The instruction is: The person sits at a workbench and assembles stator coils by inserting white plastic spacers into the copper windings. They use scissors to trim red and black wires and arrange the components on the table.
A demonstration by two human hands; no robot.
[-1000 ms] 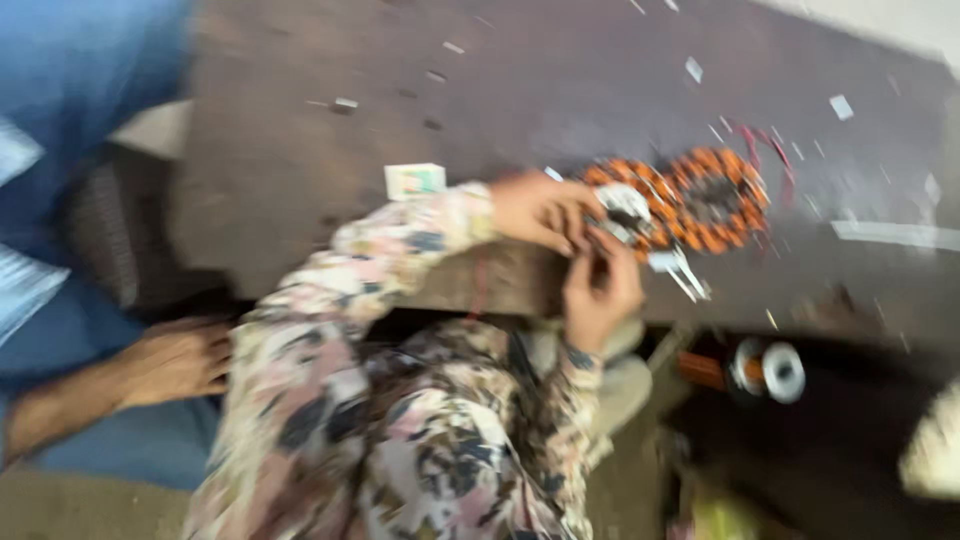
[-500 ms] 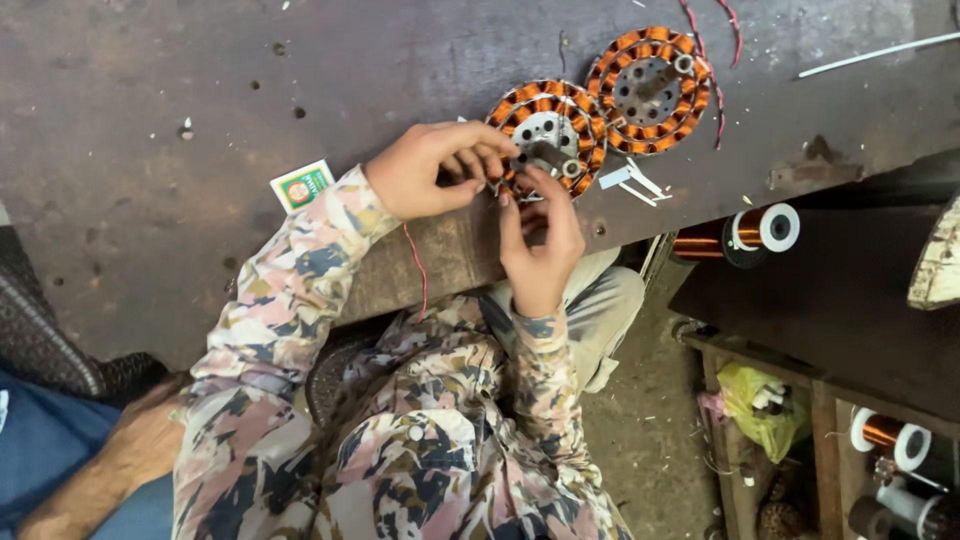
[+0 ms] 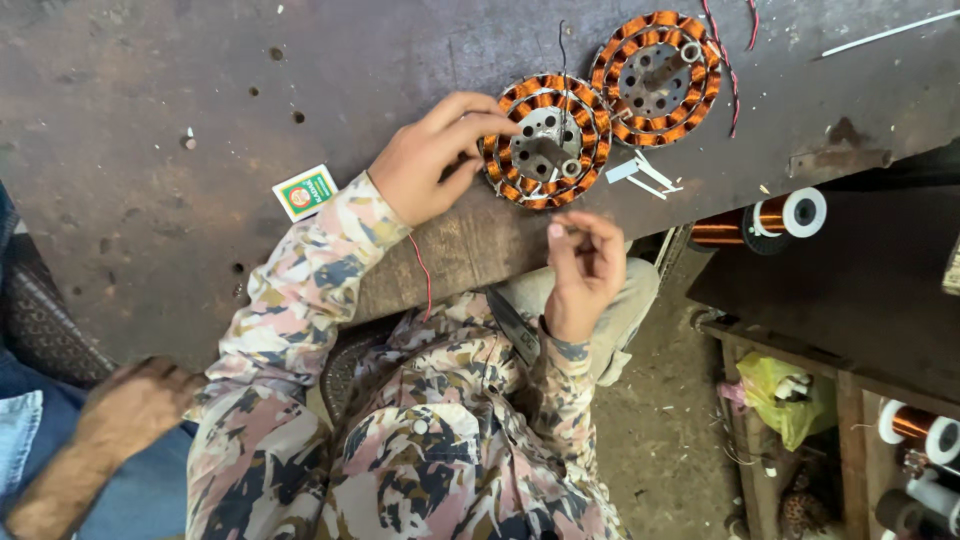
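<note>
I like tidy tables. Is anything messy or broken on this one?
Yes, a bit. The table is scuffed, pitted with small holes and littered with white scraps. Loose red wires trail over the far stator. The left hand steadies the near stator, which looks intact.

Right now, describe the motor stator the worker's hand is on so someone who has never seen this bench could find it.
On the dark, pitted workbench, look near the front edge for two round stators ringed with copper coils. The one meant is the near stator, under the fingertips of the person's left hand. Unlike the far stator, it has a thin dark wire running across its top.
</note>
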